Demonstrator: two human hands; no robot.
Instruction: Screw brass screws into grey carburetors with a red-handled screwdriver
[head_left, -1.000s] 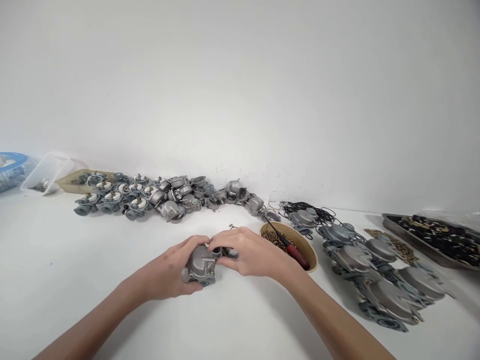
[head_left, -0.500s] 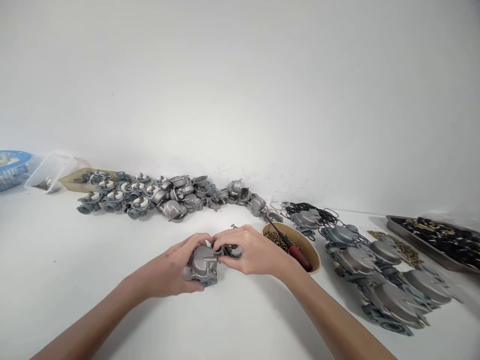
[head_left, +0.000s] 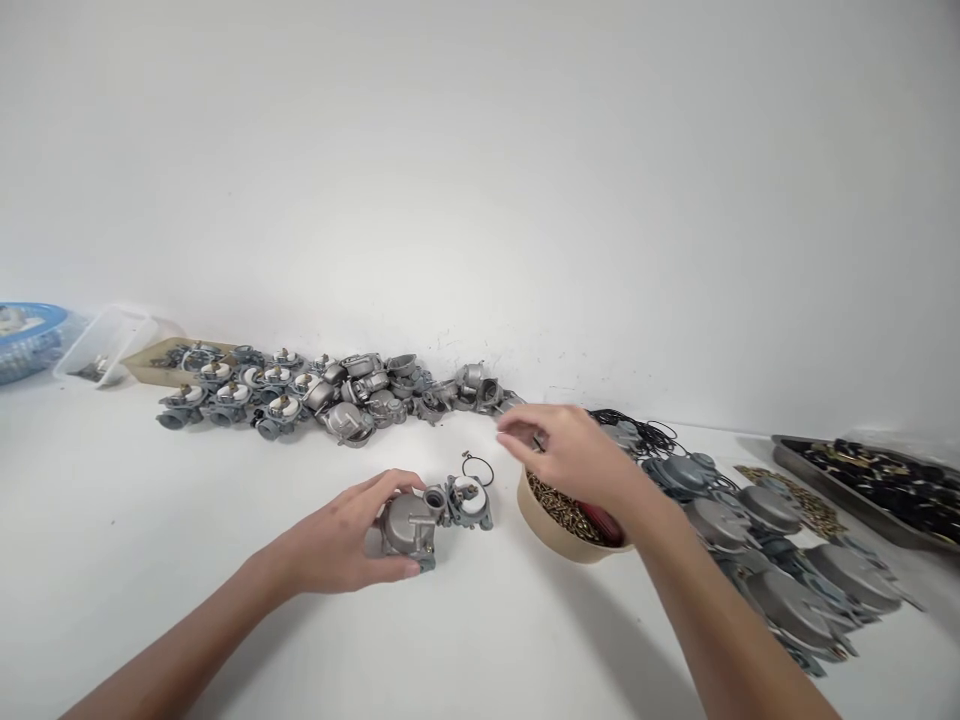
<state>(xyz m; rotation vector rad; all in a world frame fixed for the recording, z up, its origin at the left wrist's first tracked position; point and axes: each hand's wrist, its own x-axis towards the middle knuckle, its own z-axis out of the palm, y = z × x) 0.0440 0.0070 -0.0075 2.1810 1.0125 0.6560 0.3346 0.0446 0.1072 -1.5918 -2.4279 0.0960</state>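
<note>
My left hand curls round a grey metal carburetor at the table's middle, its rounded metal cover facing up. Just right of it, close against it, stands a carburetor body with a white float. A thin black rubber ring lies behind that body. My right hand is over the far side of a beige bowl of small brass-coloured screws. Its thumb and fingers are drawn together; what they hold, if anything, is hidden. Below that hand, part of a red screwdriver handle shows in the bowl.
Several carburetors with white floats and a pile of grey metal covers line the wall. More carburetors stand at right, near black rubber rings, loose brass parts and a dark tray. Plastic containers sit far left.
My right hand has left the carburetor parts and moved right over the bowl, uncovering the white float. The bowl has shifted slightly nearer and shows more outer wall. My left hand has kept its hold.
</note>
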